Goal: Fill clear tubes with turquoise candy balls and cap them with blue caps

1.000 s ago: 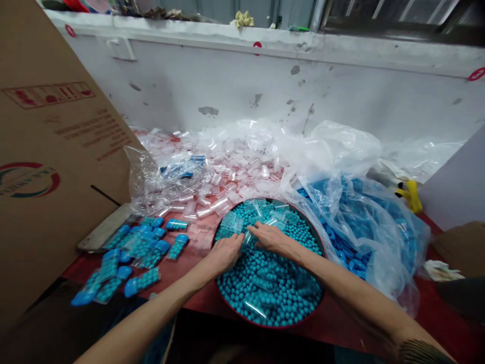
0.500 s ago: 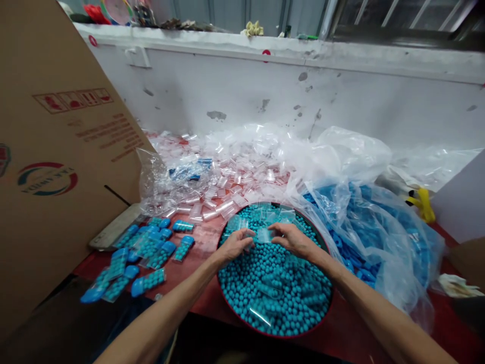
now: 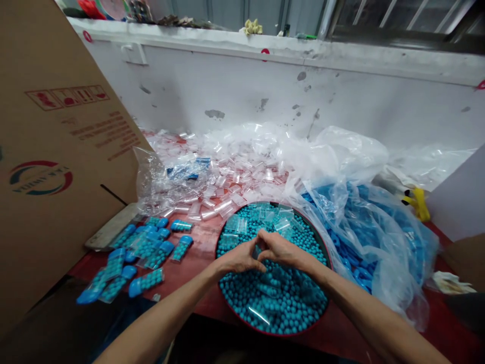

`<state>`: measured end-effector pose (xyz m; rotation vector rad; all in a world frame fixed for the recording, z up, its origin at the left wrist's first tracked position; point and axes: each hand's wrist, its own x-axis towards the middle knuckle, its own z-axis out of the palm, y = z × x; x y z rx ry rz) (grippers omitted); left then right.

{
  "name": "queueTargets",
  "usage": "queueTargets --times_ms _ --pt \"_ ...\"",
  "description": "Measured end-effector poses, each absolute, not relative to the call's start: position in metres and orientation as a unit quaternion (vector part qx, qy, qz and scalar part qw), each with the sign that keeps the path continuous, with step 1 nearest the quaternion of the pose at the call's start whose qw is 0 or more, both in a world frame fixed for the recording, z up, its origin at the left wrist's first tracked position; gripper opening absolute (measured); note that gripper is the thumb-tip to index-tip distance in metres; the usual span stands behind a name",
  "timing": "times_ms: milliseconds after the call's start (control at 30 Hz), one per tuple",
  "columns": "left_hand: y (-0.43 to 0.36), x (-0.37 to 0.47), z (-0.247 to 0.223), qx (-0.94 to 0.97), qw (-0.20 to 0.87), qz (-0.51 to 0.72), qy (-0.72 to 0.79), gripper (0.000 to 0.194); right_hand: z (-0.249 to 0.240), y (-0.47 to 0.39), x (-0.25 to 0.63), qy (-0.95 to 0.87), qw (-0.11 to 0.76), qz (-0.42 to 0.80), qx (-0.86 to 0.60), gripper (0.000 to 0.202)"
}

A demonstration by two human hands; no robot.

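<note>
My left hand and my right hand meet over a round basin with a dark red rim. Small turquoise beads fill it. The fingers of both hands curl inward and touch at the tips; whatever they hold between them is hidden. Just beyond the hands, clear plastic tubes lie on the beads. In front of the wrists, more clear tubes rest among the beads, some with beads inside.
Left of the basin lie bead-filled tubes with blue caps, beside a cardboard box. Loose clear tubes cover the back of the red table. A clear bag of blue caps stands right.
Both hands have come together and drawn nearer to me over the beads. A clear tube by the right fingers now lies on the beads behind them. The view has shifted slightly.
</note>
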<state>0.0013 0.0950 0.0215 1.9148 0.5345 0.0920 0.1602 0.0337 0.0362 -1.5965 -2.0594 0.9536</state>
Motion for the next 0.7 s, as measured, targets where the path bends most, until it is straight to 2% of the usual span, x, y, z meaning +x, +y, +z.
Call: queueTargets --times_ms 100,267,367,433,500,600,700 --pt "0.092 0.0 0.017 0.829 0.466 0.016 0.308 0.042 0.038 0.041 0.165 -0.734 0.163 0.345 -0.562 0.017" --pt "0.079 -0.009 0.012 0.884 0.317 0.033 0.343 0.034 0.026 0.058 0.167 -0.768 0.074 0.12 -0.625 0.031" --pt "0.072 -0.01 0.009 0.9 0.265 0.046 0.344 0.029 0.014 0.065 0.164 -0.769 0.028 0.097 -0.631 0.02" --pt "0.07 -0.01 0.005 0.903 0.247 0.074 0.342 0.028 0.009 0.066 0.165 -0.762 0.076 0.106 -0.634 0.015" --pt "0.071 -0.009 0.0 0.902 0.256 0.103 0.331 0.029 0.007 0.063 0.169 -0.748 0.165 0.144 -0.627 0.017" --pt "0.076 -0.004 -0.008 0.891 0.298 0.136 0.315 0.033 0.008 0.058 0.175 -0.698 0.283 0.27 -0.6 0.021" --pt "0.079 0.002 -0.014 0.87 0.346 0.166 0.309 0.035 0.009 0.054 0.175 -0.632 0.306 0.41 -0.583 0.023"
